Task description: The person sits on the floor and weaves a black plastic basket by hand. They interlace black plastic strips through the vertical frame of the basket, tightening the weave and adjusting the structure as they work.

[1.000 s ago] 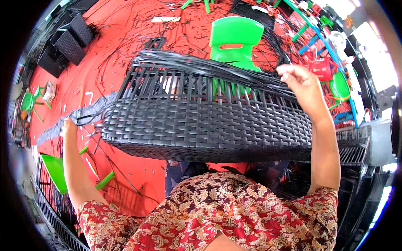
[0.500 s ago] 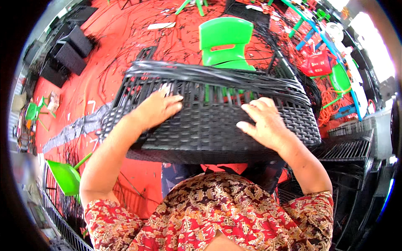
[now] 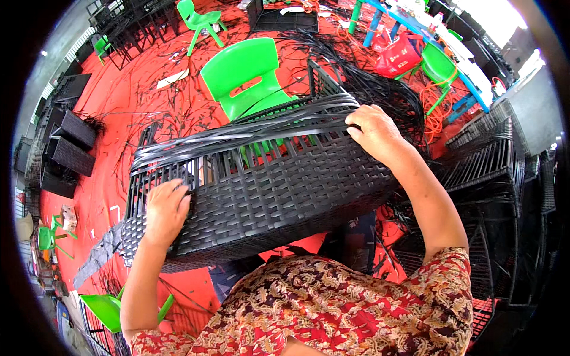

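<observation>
A black woven wicker furniture piece (image 3: 267,193) lies tilted across my lap, its left end lower and nearer. Its near part is tightly woven. Beyond that, bare slats show gaps, and a loose bundle of black plastic strips (image 3: 237,133) runs along the far edge. My right hand (image 3: 375,130) is at the far right corner, fingers curled over the edge where the strips end. My left hand (image 3: 166,207) rests at the left end of the weave, fingers stretched and slightly blurred. Whether it touches a single strip, I cannot make out.
A green plastic chair (image 3: 243,74) stands just beyond the wicker piece. Black strips (image 3: 386,89) lie heaped on the red floor to its right. A red bag (image 3: 399,56) sits by a blue-legged table (image 3: 457,68). Wicker frames (image 3: 484,160) are stacked at my right; another green chair (image 3: 104,311) is near left.
The wicker piece has turned, its left end coming nearer and its right end going farther. My right hand has moved to the far right corner; my left hand has drawn back to the left end.
</observation>
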The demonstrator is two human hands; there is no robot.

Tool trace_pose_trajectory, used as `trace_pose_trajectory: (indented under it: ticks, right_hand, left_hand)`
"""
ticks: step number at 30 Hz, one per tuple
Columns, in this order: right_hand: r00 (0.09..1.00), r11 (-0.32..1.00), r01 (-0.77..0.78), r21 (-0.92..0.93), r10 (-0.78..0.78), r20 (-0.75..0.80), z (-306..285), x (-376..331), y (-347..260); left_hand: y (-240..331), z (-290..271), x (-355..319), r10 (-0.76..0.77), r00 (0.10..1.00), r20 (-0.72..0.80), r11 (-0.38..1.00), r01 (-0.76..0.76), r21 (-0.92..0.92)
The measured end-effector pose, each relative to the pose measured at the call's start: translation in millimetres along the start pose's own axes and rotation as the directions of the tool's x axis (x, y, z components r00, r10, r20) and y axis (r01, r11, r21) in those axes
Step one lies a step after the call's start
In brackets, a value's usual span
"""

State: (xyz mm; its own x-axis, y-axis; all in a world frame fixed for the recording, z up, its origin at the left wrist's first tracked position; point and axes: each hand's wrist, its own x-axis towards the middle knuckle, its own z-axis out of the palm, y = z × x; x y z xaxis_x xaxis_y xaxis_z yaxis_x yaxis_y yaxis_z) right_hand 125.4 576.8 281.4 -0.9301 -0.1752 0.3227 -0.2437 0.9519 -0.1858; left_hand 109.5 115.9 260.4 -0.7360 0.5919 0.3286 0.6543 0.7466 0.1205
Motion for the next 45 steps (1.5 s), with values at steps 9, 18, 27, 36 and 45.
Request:
trace_pose_trajectory:
  ticks: [9, 18, 27, 36, 45]
  right_hand:
    - [0.999, 1.000, 0.023, 0.008, -0.023, -0.048, 8.7, -4.4, -13.3]
    - [1.000, 0.870, 0.023, 0.492, -0.025, -0.003, 5.3, -6.9, 3.2]
    - [0.791, 0.333, 0.125, 0.935, 0.535, -0.297, -106.4, -29.5, 40.5]
    - [0.877, 0.338, -0.204, 0.919, 0.480, 0.018, -88.1, -75.8, -9.2]
    - [0.928, 0.386, 0.366, 0.846, -0.217, -0.303, -23.3, -46.5, -158.7]
  left_hand:
    - [72.8, 64.5, 115.9, 0.226, 0.965, -0.132, 0.895, -0.259, -0.362]
    - [104.1, 66.4, 150.7, 0.199, 0.980, 0.015, 0.838, -0.162, -0.521]
    - [23.6, -26.2, 113.3, -0.010, 0.873, 0.488, 0.638, 0.382, -0.669]
    - [-101.0, -110.1, 3.5, -0.300, 0.799, 0.521, 0.682, 0.562, -0.468]
    - [59.1, -121.1, 74.3, -0.432, 0.861, 0.269, 0.621, 0.500, -0.603]
